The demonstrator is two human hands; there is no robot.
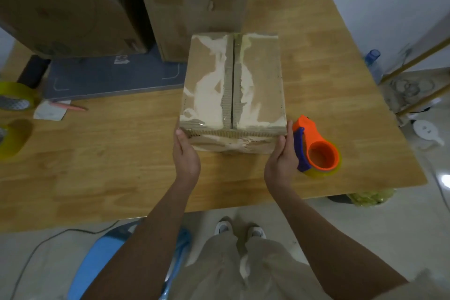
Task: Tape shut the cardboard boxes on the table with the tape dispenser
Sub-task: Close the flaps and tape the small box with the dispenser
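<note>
Box (233,90) mid-table, hands (186,156) (282,161) flanking near edge

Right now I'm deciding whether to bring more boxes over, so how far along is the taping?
Early, by the look of it. The small box has its flaps folded shut, but the center seam looks open, with only torn old tape around it. Left hand and right hand steady its near corners. The tape dispenser lies unheld beside the right hand. Two bigger boxes wait behind; their tops aren't visible.

Scuffed closed box (233,95); orange dispenser (316,148) beside
</note>
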